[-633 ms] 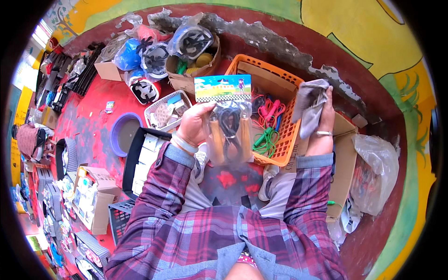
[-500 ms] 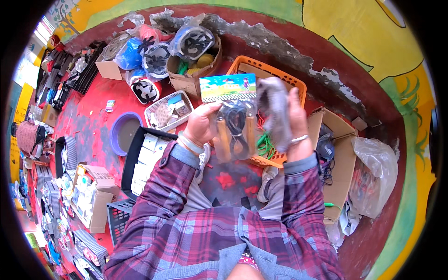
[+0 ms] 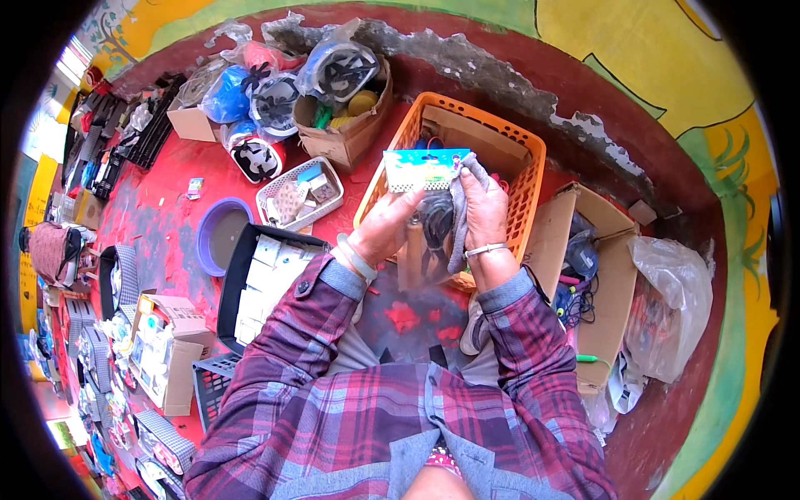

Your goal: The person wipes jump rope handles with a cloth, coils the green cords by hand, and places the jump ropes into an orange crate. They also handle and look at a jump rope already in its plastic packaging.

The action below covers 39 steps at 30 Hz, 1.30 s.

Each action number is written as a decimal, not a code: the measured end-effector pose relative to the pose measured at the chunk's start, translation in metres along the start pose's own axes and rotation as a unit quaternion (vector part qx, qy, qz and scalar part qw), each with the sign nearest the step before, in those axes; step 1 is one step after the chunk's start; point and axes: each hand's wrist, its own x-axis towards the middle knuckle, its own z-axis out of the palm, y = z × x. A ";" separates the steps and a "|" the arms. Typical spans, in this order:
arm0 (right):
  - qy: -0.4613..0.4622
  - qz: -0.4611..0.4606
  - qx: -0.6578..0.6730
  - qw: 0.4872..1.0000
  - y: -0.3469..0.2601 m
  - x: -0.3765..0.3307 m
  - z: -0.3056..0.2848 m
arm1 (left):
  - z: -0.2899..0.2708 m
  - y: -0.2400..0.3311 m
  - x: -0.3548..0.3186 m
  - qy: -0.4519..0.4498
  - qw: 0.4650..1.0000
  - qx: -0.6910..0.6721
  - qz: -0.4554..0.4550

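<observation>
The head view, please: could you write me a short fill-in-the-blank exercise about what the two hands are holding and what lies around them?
1. The left hand and right hand hold a clear packet topped by a colourful ____.
2. The right hand presses a grey ____ against the packet.
3. Right behind the hands stands a basket coloured ____.
4. The round purple bowl sits on the person's ____ side.

Missing words: card; cloth; orange; left

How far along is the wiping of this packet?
Done: cannot tell; no wiped pile shows. In hand: the left hand holds a clear packet with a coloured card top, and the right hand presses a grey cloth on it. Left: the orange basket behind holds more items.
</observation>
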 end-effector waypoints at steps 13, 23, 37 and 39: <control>0.115 -0.131 -0.187 0.967 -0.039 0.026 -0.022 | 0.006 0.003 0.005 -0.011 0.984 -0.179 0.015; -0.024 -0.070 0.018 0.997 -0.063 0.037 -0.025 | 0.013 0.005 -0.004 -0.085 0.988 -0.124 -0.042; 0.026 -0.027 0.035 0.999 -0.065 0.018 -0.016 | -0.006 0.005 0.008 0.019 0.984 -0.178 0.014; 0.060 -0.063 0.003 0.996 -0.064 0.017 -0.015 | -0.003 0.005 0.008 0.013 0.981 -0.194 0.010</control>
